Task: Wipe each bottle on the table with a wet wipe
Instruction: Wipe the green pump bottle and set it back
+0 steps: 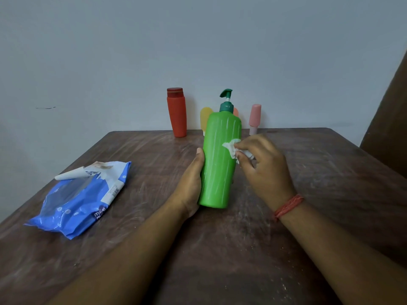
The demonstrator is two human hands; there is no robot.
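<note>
So the brown table (308, 216) is looking pretty scuffed and streaky, sitting against a plain pale wall (110, 51). Over on the left a blue wipes pack (81, 199) is lying near the edge with its flap peeled open. The left hand (189, 188) is gripping the green pump bottle (220, 164), standing mid-table, and the right hand (262, 166) is pinching a white wet wipe (231, 148) against its side. Lining the back edge: a red bottle (176, 113), a yellow bottle (206, 116) half hidden, and a pink bottle (255, 116).
</note>
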